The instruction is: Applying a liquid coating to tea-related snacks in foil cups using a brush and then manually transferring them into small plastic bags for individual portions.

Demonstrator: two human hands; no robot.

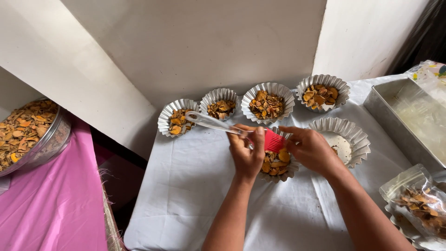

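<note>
Low in the frame, both forearms reach up to centre: the left hand [246, 155] grips a clear-handled brush [223, 125], its red bristles [274, 140] over a fluted foil cup [278, 166] of orange chips, while the right hand [312, 151] curls round the cup's rim. Best keep that cup steadied and the strokes light. Beyond, an empty cup [357, 139] sits right of centre, and four filled cups [272, 93] line the upper middle.

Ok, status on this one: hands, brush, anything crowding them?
Left hand grips red silicone brush by clear handle. Right hand steadies filled fluted tin. Empty fluted tin close beside right hand; nothing blocking.
</note>
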